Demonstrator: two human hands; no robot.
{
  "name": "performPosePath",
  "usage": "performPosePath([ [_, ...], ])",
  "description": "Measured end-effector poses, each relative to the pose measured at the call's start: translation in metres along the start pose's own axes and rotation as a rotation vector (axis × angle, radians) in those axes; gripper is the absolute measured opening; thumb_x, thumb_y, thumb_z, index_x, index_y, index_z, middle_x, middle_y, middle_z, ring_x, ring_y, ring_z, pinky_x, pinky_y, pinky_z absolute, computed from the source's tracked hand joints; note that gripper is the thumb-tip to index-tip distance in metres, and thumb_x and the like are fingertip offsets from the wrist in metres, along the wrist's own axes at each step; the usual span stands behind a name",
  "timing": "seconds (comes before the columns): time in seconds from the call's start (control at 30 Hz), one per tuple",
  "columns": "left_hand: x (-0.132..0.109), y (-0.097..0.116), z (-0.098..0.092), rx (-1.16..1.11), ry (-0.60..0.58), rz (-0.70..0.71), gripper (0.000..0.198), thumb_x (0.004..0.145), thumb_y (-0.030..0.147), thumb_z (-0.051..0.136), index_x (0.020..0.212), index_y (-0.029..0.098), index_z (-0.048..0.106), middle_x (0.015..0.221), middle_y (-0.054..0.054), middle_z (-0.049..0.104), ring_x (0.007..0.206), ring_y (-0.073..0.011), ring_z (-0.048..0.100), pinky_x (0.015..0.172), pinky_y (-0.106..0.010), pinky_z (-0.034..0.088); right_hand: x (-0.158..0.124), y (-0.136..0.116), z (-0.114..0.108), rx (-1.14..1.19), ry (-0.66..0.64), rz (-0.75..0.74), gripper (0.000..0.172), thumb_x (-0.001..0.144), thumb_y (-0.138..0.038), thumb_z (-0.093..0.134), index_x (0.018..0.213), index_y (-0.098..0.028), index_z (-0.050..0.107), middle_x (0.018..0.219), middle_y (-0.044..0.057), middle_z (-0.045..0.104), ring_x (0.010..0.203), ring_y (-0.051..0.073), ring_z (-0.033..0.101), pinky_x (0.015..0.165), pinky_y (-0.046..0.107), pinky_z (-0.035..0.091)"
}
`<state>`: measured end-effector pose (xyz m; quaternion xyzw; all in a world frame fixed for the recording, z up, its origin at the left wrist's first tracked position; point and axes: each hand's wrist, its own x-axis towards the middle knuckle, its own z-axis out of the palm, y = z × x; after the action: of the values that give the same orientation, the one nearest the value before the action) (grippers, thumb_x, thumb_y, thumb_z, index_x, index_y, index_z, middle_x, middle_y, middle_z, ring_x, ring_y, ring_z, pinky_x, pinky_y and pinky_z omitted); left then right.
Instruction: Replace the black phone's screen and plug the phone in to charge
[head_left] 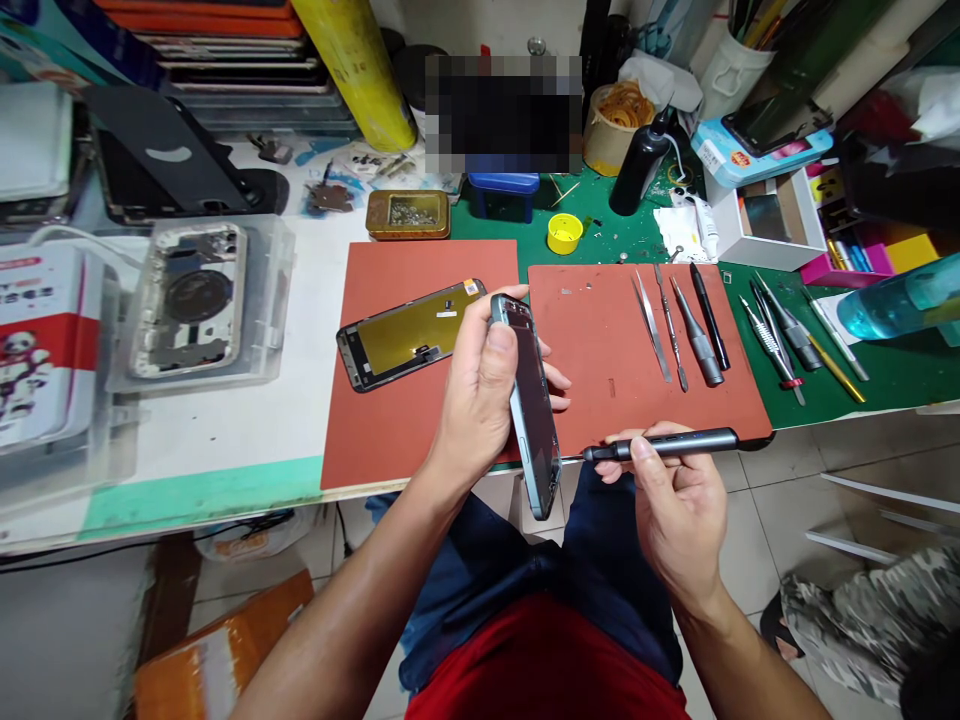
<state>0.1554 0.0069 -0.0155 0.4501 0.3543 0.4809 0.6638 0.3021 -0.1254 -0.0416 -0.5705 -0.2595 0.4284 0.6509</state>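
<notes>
Free mat (589,340) left of tweezers (652,330), phone (534,410) perhaps blocking

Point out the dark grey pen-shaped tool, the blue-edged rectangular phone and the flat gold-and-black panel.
Dark grey pen-shaped tool (684,441): head view, on its barrel.
Blue-edged rectangular phone (537,405): head view, on its dark face.
Flat gold-and-black panel (406,334): head view, on its gold middle.

Bright light — wide-angle edge distortion
</notes>
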Motion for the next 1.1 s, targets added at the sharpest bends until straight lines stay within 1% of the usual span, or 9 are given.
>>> performPosePath([
  [0.13,-0.0005,-0.0003,-0.0005,-0.004,-0.004,0.006,0.057,0.098,0.075,0.057,0.138,0.035,0.052,0.101,0.000,0.061,0.077,-0.0187,0.075,0.064,-0.036,0.070,-0.0010,-0.0001,-0.0003,0.004,-0.002,-0.011,0.017,0.100,-0.031,0.077,0.111,-0.023,0.066,0.103,0.004,0.081,0.075,0.018,0.080,0.075,0.035,0.069],
  [0.23,-0.0007,-0.0004,-0.0007,0.000,-0.003,0.001,0.058,0.097,0.076,0.057,0.138,0.035,0.052,0.101,0.000,0.062,0.077,-0.0184,0.075,0.064,-0.034,0.070,-0.0016,0.0004,-0.0010,0.000,-0.001,-0.007,0.018,0.100,-0.031,0.077,0.111,-0.023,0.065,0.103,0.004,0.081,0.075,0.018,0.080,0.074,0.036,0.068],
  [0.4,-0.0008,-0.0004,-0.0010,-0.015,-0.006,0.005,0.057,0.098,0.075,0.059,0.138,0.035,0.053,0.101,0.000,0.062,0.077,-0.0192,0.075,0.064,-0.037,0.070,-0.0008,0.0006,-0.0014,0.005,0.001,-0.011,0.017,0.100,-0.031,0.078,0.109,-0.024,0.066,0.101,0.003,0.081,0.073,0.016,0.079,0.077,0.034,0.068],
  [0.6,-0.0001,-0.0012,-0.0023,-0.023,-0.010,0.007,0.057,0.098,0.075,0.059,0.139,0.035,0.053,0.100,0.000,0.062,0.077,-0.0193,0.076,0.064,-0.038,0.071,0.0009,-0.0006,0.0011,0.020,0.018,-0.009,0.018,0.099,-0.034,0.079,0.107,-0.023,0.066,0.099,0.003,0.080,0.070,0.016,0.078,0.074,0.034,0.067],
  [0.87,0.0005,-0.0014,-0.0017,-0.022,-0.005,-0.001,0.059,0.096,0.076,0.060,0.138,0.035,0.052,0.100,0.000,0.062,0.077,-0.0193,0.076,0.063,-0.037,0.071,-0.0001,0.0005,-0.0001,0.010,-0.002,-0.009,0.017,0.100,-0.032,0.078,0.107,-0.023,0.065,0.101,0.004,0.081,0.073,0.018,0.079,0.074,0.036,0.068],
  [1.1,0.0006,-0.0019,-0.0017,-0.021,-0.005,0.006,0.059,0.096,0.076,0.061,0.138,0.035,0.053,0.099,0.000,0.062,0.076,-0.0203,0.076,0.063,-0.039,0.071,0.0000,-0.0002,0.0001,-0.003,-0.009,-0.017,0.015,0.101,-0.031,0.076,0.106,-0.023,0.065,0.102,0.005,0.081,0.075,0.018,0.080,0.075,0.036,0.068],
])
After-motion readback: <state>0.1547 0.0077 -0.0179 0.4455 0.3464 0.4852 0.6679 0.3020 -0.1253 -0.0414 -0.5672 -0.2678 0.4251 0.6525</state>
